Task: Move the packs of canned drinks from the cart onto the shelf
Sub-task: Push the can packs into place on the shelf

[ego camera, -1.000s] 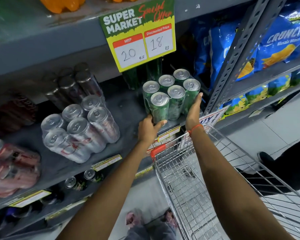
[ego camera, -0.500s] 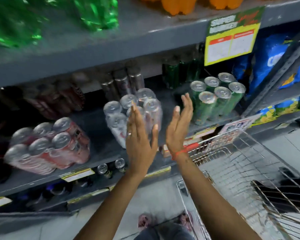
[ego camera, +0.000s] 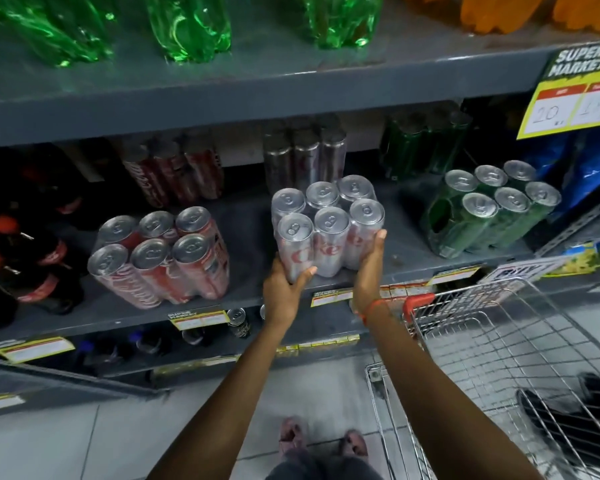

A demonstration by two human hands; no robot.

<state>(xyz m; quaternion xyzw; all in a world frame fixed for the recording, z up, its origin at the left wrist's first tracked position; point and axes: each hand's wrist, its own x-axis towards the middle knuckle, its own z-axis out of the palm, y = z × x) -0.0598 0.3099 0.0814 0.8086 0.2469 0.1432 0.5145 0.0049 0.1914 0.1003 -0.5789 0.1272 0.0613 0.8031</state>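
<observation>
My left hand (ego camera: 284, 289) and right hand (ego camera: 369, 271) grasp the shrink-wrapped silver six-pack of cans (ego camera: 326, 230) on the grey metal shelf (ego camera: 250, 237), between the red can pack (ego camera: 160, 261) left and green can pack (ego camera: 485, 209) right.

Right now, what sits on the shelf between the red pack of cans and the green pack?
The silver six-pack, gripped by the left hand and right hand. It stands between the red pack and green pack, in the head view.

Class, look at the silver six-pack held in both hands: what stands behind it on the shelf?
Behind the silver six-pack stands another pack of silver cans, upright at the back of the shelf. Its lower part is hidden by the front pack, so its can count is unclear.
</observation>
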